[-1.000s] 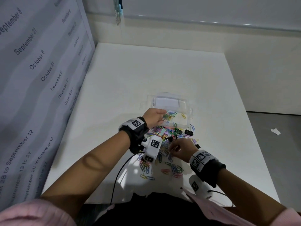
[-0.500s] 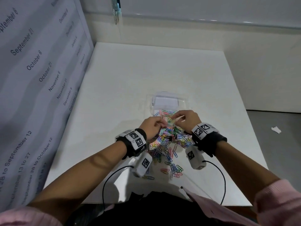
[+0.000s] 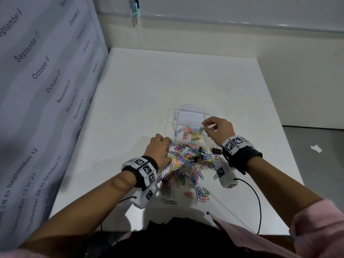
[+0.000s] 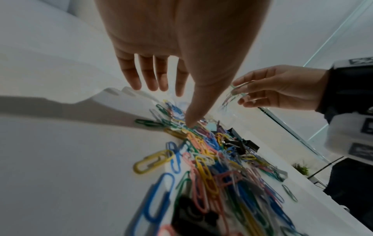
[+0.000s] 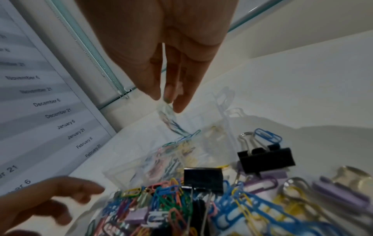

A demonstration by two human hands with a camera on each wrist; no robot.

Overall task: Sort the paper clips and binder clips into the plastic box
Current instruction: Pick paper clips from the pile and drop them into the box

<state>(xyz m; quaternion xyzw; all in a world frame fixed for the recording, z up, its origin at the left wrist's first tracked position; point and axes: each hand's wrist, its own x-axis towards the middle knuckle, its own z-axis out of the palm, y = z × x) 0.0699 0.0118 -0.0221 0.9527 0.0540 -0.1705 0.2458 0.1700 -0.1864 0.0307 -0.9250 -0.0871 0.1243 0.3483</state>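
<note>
Motion blur smeared whatever the right hand (image 3: 219,128) pinched between thumb and fingertips (image 5: 168,95); it read as a few thin paper clips dangling downward, their colours hard to tell. The clear plastic box (image 3: 191,113) was nearly invisible against the white table (image 3: 167,81), its walls showing only as faint edges, and the right hand covered its right corner. The near part of the box held a scatter of coloured wire paper clips (image 3: 189,133); the far part showed only a white patch. The left hand (image 3: 160,148) hid the left edge of the loose heap of coloured paper clips (image 3: 186,164) on the table just nearer than the box, fingers straight and spread, thumb tip touching the heap. Black binder clips (image 5: 266,156) and lilac ones (image 5: 341,196) lay among that heap, one black clip with its wire handles pointing toward the box. A calendar sheet printed with dates (image 3: 37,90) hung at the left.
</note>
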